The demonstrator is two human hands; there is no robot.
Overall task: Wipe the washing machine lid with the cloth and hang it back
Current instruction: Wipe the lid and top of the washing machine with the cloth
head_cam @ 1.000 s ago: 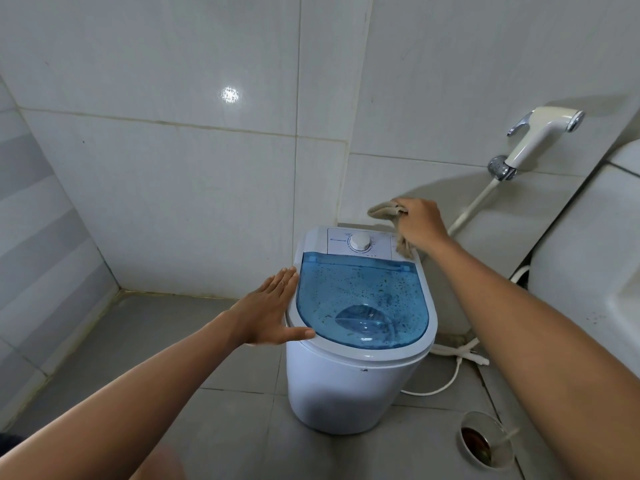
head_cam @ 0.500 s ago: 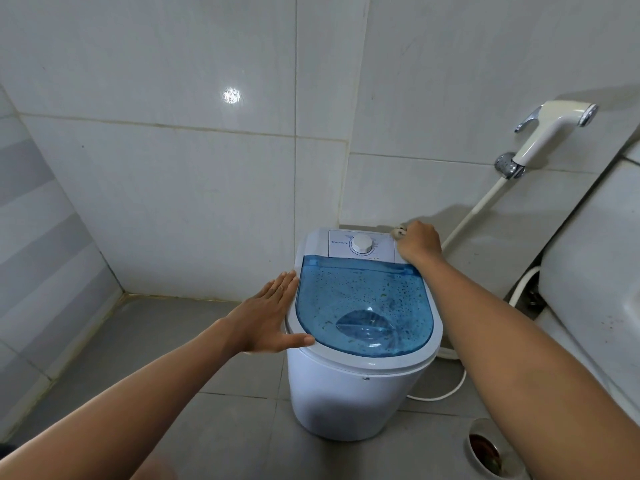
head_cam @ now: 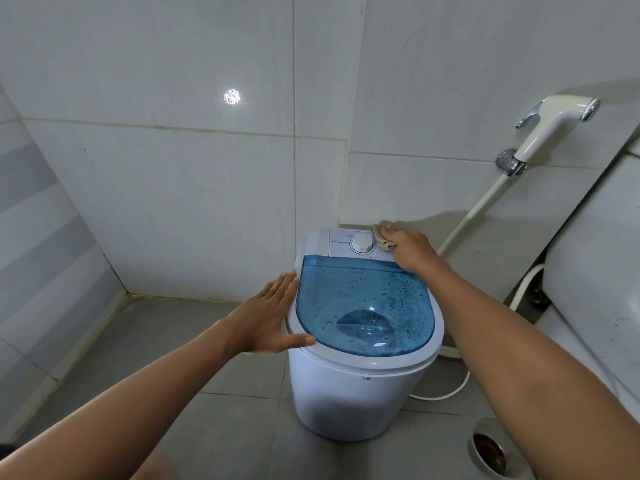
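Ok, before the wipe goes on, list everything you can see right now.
washing machine: one, white, on the floor by the wall
lid: one, translucent blue, spotted, closed on top
dial: one, white, on the rear panel
cloth: one, beige, on the rear panel right of the dial
bidet sprayer: one, white, on the right wall
hose: one, white, below the sprayer
floor drain: one, metal, bottom right
left hand: open, flat against the machine's left rim
right hand: pressing the cloth down
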